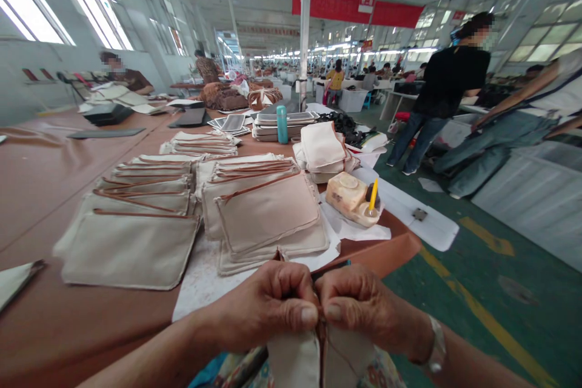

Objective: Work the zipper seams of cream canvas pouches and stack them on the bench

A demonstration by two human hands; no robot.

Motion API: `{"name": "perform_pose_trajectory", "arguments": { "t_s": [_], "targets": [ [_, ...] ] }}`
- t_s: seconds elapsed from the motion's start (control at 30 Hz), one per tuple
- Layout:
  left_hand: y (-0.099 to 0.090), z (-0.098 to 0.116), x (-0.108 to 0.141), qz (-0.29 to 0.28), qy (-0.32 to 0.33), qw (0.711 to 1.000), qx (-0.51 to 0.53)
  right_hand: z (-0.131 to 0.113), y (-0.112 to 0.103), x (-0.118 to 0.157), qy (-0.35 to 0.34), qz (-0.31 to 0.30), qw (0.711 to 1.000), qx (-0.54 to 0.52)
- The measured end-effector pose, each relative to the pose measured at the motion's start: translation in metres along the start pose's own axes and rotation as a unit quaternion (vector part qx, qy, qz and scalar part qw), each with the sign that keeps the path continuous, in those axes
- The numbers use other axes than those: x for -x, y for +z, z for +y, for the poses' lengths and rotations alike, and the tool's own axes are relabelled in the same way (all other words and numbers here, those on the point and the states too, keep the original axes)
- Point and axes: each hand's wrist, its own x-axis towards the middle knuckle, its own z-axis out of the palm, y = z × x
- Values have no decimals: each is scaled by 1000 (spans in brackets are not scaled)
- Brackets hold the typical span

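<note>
Low in the middle of the head view, my left hand (279, 297) and my right hand (359, 300) meet, thumbs almost touching. Both pinch the brown-edged opening of a cream fabric pouch (295, 359) that hangs below the fingers. A thin loose thread shows on its right half; the pouch's upper part is hidden by my fingers. Just beyond my hands lies a stack of similar cream pouches (273, 212) with brown trim. Another row of cream pouches (130, 248) overlaps to the left.
On the brown-covered table (36, 188) stand a teal bottle (282, 124) and a stained plastic container (348, 194) with a yellow-handled tool (373, 195). White paper (200, 282) lies under the stack. Co-workers stand at right, one in a black top (459, 79); others work farther back.
</note>
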Motion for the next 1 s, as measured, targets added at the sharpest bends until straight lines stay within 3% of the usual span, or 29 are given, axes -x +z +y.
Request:
{"name": "perform_pose_trajectory", "arguments": {
  "t_s": [0.1,0.27,0.4,0.5,0.6,0.67,0.77,0.9,1.0],
  "targets": [
    [-7,-6,0,8,-34,998,51,12,2,3,-13,20,998,-63],
    [-2,-1,0,15,-64,998,17,21,3,5,10,24,992,-125],
    [4,2,0,15,-12,1000,-21,27,3,1,3,25,989,-144],
    [-14,-2,5,-5,-2,991,-130,29,-4,5,3,23,989,-149],
    [-43,-8,14,-68,-60,970,-227,26,-24,18,-1,50,989,-138],
    [-52,-10,18,-89,-79,963,-242,19,-42,24,7,52,994,-98],
    [-36,-1,13,-77,-15,959,-273,2,-58,17,41,-34,998,27],
    [-5,26,-4,-65,33,936,-344,-20,-40,-12,59,-158,969,182],
    [-24,36,-5,-78,-10,924,-375,-27,-23,-21,30,-158,962,221]
  ]
}}
